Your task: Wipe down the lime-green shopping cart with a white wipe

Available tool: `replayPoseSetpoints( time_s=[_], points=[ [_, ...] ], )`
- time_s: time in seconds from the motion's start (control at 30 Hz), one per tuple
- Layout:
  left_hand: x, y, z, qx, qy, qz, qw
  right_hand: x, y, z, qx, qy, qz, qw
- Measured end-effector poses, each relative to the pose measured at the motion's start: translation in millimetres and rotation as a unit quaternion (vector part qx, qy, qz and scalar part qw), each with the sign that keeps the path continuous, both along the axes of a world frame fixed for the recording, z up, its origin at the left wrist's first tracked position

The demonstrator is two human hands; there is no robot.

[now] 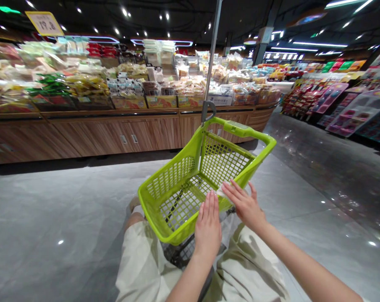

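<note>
A lime-green shopping cart stands in front of me, turned sideways, its lattice basket holding nothing that I can see. My left hand lies with fingers stretched out and close together on the near rim of the basket. Just to the right, my right hand presses a small white tissue against the same rim. Its fingers lie over the tissue, with the thumb raised apart. Part of the tissue is hidden beneath the fingers. The cart's handle is at the far right end, away from both hands.
A long wooden display counter with heaps of packaged food runs behind the cart. A grey pole rises at the cart's back corner. Racks of packaged goods stand at the right. My knees flank the cart on the grey floor.
</note>
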State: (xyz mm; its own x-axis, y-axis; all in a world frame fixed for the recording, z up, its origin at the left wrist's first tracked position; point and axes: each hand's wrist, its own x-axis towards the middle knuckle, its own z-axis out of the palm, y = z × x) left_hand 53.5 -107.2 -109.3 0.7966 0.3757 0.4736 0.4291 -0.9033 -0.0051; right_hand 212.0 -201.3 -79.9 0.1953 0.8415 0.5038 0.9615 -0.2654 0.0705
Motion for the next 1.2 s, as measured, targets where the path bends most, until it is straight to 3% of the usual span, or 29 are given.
replayPoseSetpoints(
  time_s=[0.13, 0.23, 0.33, 0.5, 0.6, 0.73, 0.9, 1.0, 1.1, 1.2],
  points=[
    [0, 1, -1.3, 0.001, -0.008, -0.005, 1.000, 72, -12, 27.8, 0.053, -0.051, -0.120, 0.990],
    [2, 0, -1.0, -0.006, -0.008, -0.002, 1.000, 90, -11, 33.9, 0.086, -0.043, -0.163, 0.982],
    [3, -2, -0.3, -0.012, -0.005, 0.003, 1.000, 57, -1, 20.1, 0.103, 0.002, -0.151, 0.983],
    [2, -1, -2.3, -0.001, -0.003, 0.007, 1.000, -35, 16, -11.8, 0.037, 0.053, -0.021, 0.998],
    [0, 0, -1.4, 0.008, 0.002, 0.010, 1.000, -49, 15, -13.8, 0.009, 0.055, 0.010, 0.998],
    [-3, 1, 1.5, 0.009, 0.011, 0.000, 1.000, -8, 3, 3.1, -0.016, 0.022, 0.008, 1.000],
    [-3, 2, -0.2, 0.008, 0.010, -0.006, 1.000, 78, -16, 33.9, 0.052, -0.022, -0.120, 0.991],
    [-2, 1, -1.4, 0.009, 0.011, -0.002, 1.000, 95, -16, 37.9, 0.077, -0.022, -0.157, 0.984],
    [-1, 0, -1.3, 0.010, 0.010, 0.002, 1.000, 64, -5, 23.5, 0.095, 0.008, -0.172, 0.980],
    [-1, 0, -1.6, 0.018, 0.008, 0.003, 1.000, 4, 12, 0.0, 0.072, 0.032, -0.114, 0.990]
  ],
)
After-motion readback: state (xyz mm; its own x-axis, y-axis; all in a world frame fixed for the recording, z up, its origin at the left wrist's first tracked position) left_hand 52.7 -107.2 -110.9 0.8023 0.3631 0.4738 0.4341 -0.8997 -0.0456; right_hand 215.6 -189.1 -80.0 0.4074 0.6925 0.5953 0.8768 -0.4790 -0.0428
